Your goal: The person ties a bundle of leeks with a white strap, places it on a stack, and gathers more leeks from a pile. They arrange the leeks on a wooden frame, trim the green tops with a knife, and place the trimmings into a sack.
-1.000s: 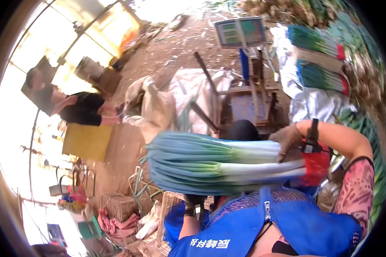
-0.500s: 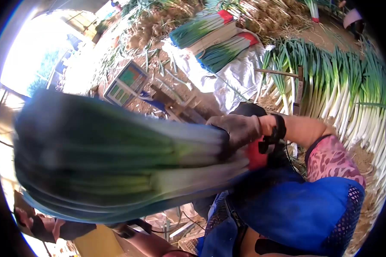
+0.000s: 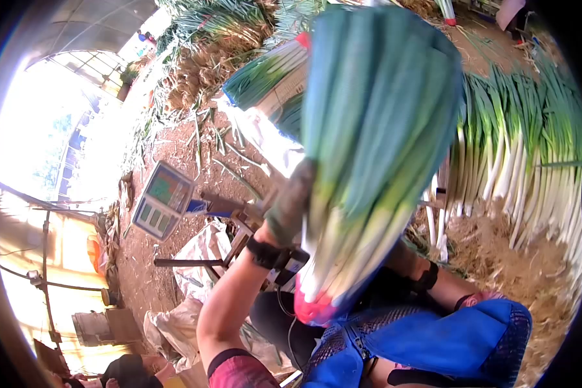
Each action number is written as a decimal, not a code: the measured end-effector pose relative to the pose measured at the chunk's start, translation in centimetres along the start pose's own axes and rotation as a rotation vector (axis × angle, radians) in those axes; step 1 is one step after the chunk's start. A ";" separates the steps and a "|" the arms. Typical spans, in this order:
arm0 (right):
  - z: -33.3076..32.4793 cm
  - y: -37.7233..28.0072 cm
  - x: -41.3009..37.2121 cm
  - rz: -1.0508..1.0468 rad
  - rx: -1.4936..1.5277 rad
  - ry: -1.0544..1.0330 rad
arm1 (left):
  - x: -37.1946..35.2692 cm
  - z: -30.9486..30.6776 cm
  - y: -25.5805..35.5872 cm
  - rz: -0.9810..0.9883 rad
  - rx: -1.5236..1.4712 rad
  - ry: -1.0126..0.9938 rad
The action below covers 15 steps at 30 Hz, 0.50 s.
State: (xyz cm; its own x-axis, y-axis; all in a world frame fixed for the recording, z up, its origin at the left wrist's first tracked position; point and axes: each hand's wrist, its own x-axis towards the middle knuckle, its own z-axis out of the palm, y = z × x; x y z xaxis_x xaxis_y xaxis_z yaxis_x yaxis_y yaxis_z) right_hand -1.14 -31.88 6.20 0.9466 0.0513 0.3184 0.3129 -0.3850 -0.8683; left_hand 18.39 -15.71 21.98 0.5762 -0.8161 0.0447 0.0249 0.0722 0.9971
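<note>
A large bundle of green onions [image 3: 375, 129] is held up in front of me, leaf ends up. Red wrapping [image 3: 317, 309] surrounds its lower, white end, close to my body. My left hand [image 3: 292, 204], in a dark, soiled glove, is closed against the bundle's left side, with its fingers partly out of sight. On the right, my right hand [image 3: 402, 260] is at the bundle's lower side. Most of that hand is hidden behind the stalks, and its fingers do not show.
A digital scale [image 3: 163, 200] stands at left beside a wooden frame [image 3: 242, 223]. Wrapped onion bundles [image 3: 265, 74] lie on white sheeting [image 3: 265, 132] beyond. Loose green onions [image 3: 517, 142] line the right side. Another person [image 3: 132, 372] is at the lower left.
The bundle has swung from lying across the left to upright in front of me. My left hand has come up onto its left side. My right hand has gone behind it.
</note>
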 end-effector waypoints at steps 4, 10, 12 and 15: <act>-2.1 5.0 4.7 0.028 -0.084 0.082 | 10.9 -2.9 -3.5 -0.022 -0.146 -0.177; -4.7 16.0 20.7 -0.117 -0.457 0.127 | 29.2 -12.8 -3.8 0.054 0.566 -0.355; -5.6 19.7 27.1 -0.230 -0.736 0.164 | 32.5 -16.3 0.4 -0.165 0.682 -0.384; -6.2 25.5 37.0 -0.309 -1.002 0.243 | 32.8 -21.0 7.4 -0.233 1.138 -0.404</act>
State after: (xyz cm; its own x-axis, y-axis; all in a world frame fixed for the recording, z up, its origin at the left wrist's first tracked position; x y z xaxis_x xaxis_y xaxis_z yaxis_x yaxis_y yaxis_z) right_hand 41.38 -45.49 -1.78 0.7622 0.1334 0.6335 0.2248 -0.9722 -0.0657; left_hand 54.64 -29.90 29.49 0.3543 -0.8760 -0.3272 -0.7499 -0.4752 0.4603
